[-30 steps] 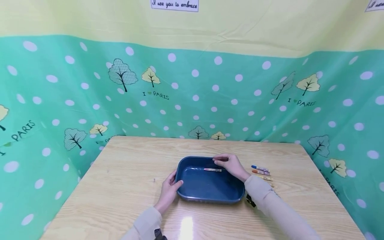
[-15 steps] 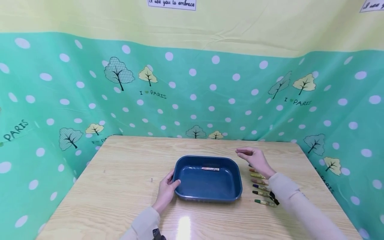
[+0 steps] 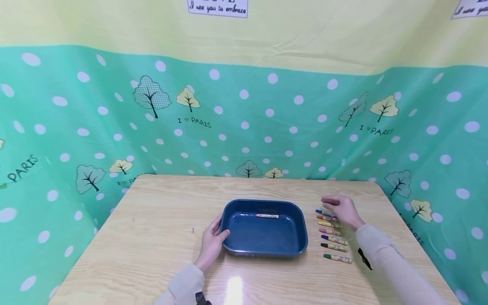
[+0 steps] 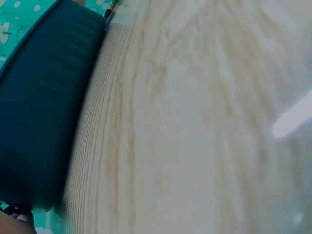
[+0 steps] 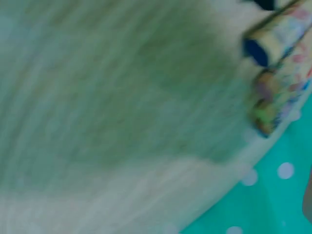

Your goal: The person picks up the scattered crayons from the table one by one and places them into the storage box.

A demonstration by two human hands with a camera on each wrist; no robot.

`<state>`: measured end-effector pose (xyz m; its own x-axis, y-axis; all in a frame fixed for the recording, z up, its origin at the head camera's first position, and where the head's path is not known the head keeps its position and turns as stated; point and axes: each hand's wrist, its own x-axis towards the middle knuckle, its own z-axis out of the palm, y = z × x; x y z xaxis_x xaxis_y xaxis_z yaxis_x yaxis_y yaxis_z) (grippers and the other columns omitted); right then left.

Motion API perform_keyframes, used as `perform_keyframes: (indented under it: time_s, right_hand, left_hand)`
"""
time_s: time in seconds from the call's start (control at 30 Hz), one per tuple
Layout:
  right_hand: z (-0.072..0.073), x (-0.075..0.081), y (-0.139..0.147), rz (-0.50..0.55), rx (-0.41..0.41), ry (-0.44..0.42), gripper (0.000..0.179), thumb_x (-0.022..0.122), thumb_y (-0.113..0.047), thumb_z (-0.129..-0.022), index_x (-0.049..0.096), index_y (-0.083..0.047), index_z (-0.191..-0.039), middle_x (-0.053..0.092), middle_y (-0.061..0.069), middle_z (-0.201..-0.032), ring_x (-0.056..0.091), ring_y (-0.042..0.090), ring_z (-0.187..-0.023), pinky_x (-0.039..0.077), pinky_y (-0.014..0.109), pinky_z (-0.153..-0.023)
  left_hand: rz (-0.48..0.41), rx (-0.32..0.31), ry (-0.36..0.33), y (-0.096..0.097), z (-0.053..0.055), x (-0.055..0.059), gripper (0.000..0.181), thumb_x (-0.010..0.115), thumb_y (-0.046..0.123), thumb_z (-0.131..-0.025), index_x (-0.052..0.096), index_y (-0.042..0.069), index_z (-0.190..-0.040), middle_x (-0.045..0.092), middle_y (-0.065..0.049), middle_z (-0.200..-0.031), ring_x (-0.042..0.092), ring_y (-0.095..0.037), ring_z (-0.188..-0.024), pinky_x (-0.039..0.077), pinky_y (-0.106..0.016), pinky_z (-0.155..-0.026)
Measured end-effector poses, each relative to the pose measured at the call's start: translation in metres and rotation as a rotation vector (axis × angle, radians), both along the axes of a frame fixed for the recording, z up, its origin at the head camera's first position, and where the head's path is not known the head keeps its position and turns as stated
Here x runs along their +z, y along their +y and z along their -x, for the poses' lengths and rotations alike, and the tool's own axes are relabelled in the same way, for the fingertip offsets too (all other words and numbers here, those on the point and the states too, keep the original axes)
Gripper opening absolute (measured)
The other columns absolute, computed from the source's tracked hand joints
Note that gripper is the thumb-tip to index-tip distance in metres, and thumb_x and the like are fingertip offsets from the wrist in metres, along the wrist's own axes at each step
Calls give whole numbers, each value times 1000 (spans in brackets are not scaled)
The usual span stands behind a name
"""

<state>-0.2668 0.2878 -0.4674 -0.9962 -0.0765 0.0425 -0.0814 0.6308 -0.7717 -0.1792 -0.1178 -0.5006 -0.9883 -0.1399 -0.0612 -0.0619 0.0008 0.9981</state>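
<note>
My left hand (image 3: 210,245) grips the left side of a dark blue tray (image 3: 263,254), its thumb over the rim. The tray's outer wall (image 4: 44,107) fills the left of the left wrist view. One pinkish crayon (image 3: 267,216) lies inside, near the back wall. To the right, my right hand (image 3: 343,210) hovers at the back end of a row of crayons, fingers bent loosely and thumb just above the blue crayon (image 3: 324,212). Nothing shows between them. Below lie an orange crayon (image 3: 324,218), a yellow crayon (image 3: 328,224) and several more; the hand hides some right ends.
The wooden table (image 3: 160,237) carries the tray and the row, whose nearest piece is a green crayon (image 3: 337,258). A tiny speck (image 3: 192,230) lies left of the tray. Behind stands a green and yellow curtain (image 3: 236,106). Crayon ends (image 5: 265,48) show in the right wrist view.
My right hand has moved from over the tray's back edge rightward to the back of the crayon row, uncovering most of the row. The left hand stays on the tray; the crayon inside has not moved.
</note>
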Motion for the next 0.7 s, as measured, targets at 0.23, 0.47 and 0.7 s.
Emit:
perform_keyframes:
  time_s: [0.23,0.47,0.7]
  right_hand:
    - [4,-17,13,-39,-42,-31,36,58,-15,-89,56,3,-121,61,20,-117,57,34,-109,52,42,-90]
    - [6,-26,20,-38,-78,-123,37,60,-19,-88,58,0,-120,60,19,-119,54,35,-113,45,48,-97]
    - [9,-30,25,-45,-78,-139,39,66,-20,-84,60,1,-116,62,20,-116,57,35,-108,46,48,-94]
  left_hand:
    - [11,-7,11,-2,0,3,57,54,-3,-83,37,-2,-137,34,-22,-143,34,-36,-131,34,-40,-106]
    - [0,-9,7,-1,0,2,57,54,-4,-83,37,-3,-137,33,-23,-143,34,-37,-131,34,-41,-106]
    - [-19,-2,6,2,-1,0,56,54,-5,-83,38,-4,-136,33,-23,-144,34,-38,-131,34,-41,-106]
